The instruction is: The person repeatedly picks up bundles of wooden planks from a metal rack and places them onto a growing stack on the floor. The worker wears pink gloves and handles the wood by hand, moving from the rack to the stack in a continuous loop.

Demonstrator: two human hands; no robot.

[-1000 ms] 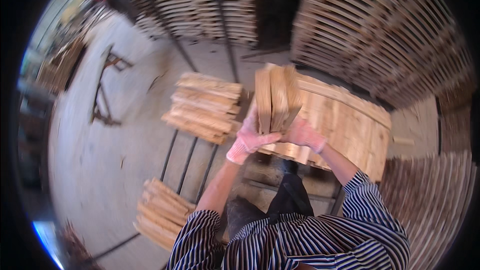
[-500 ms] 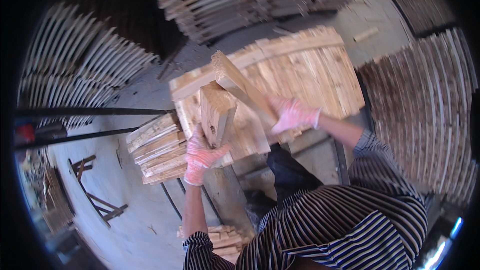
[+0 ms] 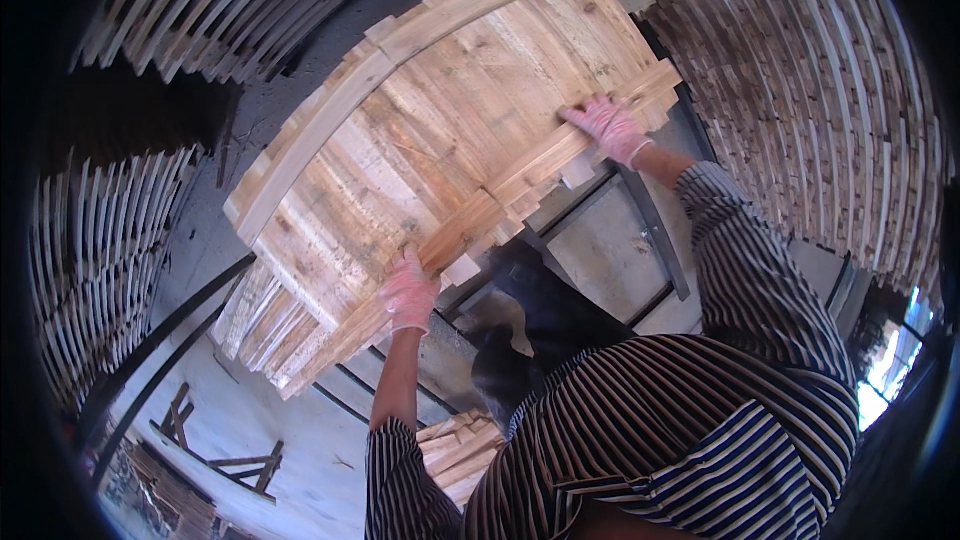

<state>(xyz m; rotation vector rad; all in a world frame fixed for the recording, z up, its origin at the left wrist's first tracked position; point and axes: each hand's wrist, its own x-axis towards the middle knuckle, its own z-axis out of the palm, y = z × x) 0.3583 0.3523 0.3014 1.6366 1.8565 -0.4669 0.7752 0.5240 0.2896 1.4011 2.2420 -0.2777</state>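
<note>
A broad layer of pale planks (image 3: pixel 480 90) lies side by side on the stack in front of me. Along its near edge run two flat wooden strips, laid end to end: the left strip (image 3: pixel 462 228) and the right strip (image 3: pixel 535 165). My left hand (image 3: pixel 410 295), in a pink-and-white glove, is closed over the left strip, its underside hidden. Farther right, my right hand (image 3: pixel 608 128), gloved alike, grips the right strip from above with its fingers over the far side. Another strip (image 3: pixel 330 125) lies along the far edge of the layer.
Tall stacks of slats stand at the right (image 3: pixel 810 90), far left (image 3: pixel 250 0) and left (image 3: pixel 110 260). A dark metal frame (image 3: pixel 655 240) shows below the planks. Shorter wood pieces (image 3: pixel 465 450) lie beside my left forearm. A wooden trestle (image 3: pixel 225 460) is on the floor.
The two wood pieces that I held up, tilted, now lie flat along the near edge. My hands have spread apart, the right one moving up and right. The view has shifted.
</note>
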